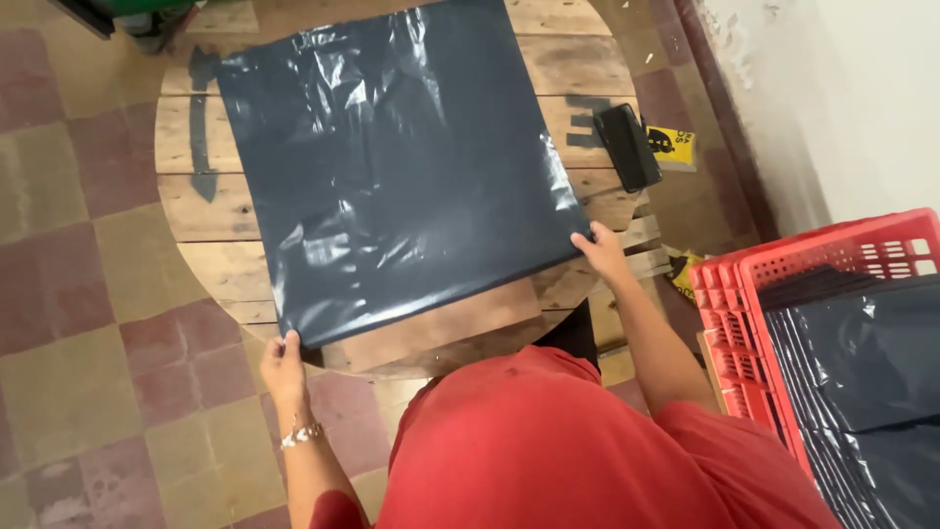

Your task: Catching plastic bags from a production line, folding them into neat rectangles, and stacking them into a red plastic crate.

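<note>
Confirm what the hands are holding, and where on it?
Both hold the dark grey plastic bag lying flat on the round wooden table: left hand at its near left corner, right hand at its near right corner.

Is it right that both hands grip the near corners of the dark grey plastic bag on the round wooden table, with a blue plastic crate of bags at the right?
Not quite: the crate is red, not blue. The head view shows the red plastic crate at the right holding more dark bags. The rest stands: the left hand and right hand grip the near corners of the dark grey plastic bag on the round wooden table.
</note>
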